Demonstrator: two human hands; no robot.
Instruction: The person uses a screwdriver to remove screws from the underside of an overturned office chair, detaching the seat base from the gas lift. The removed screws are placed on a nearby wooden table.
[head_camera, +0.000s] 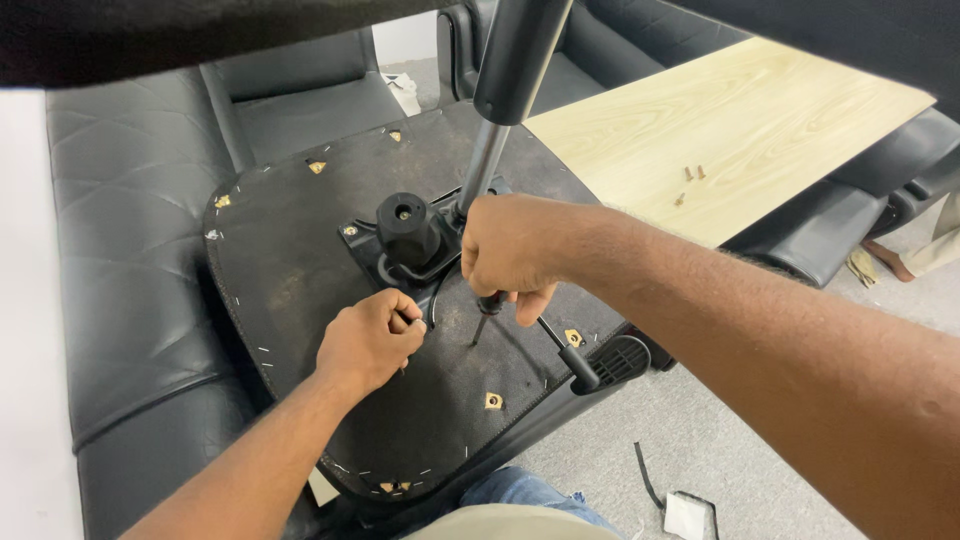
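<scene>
An upturned chair seat (330, 250) lies on a black sofa (130, 230) — its black mechanism plate (405, 240) at the centre. Just right of the plate, the right hand (510, 250) has its grip closed around a screwdriver (485, 318); just below it, the left hand (370, 340) pinches something too small to identify.

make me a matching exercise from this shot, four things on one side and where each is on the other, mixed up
Things:
1. right hand
2. left hand
3. loose screws
4. black knob

Places:
a. on the pale wooden board
b. on the metal plate mid-seat
c. closed round a screwdriver over the seat underside
d. closed in a fist on the dark fabric, left of the screwdriver

Pairs: 1-c, 2-d, 3-a, 4-b
</scene>
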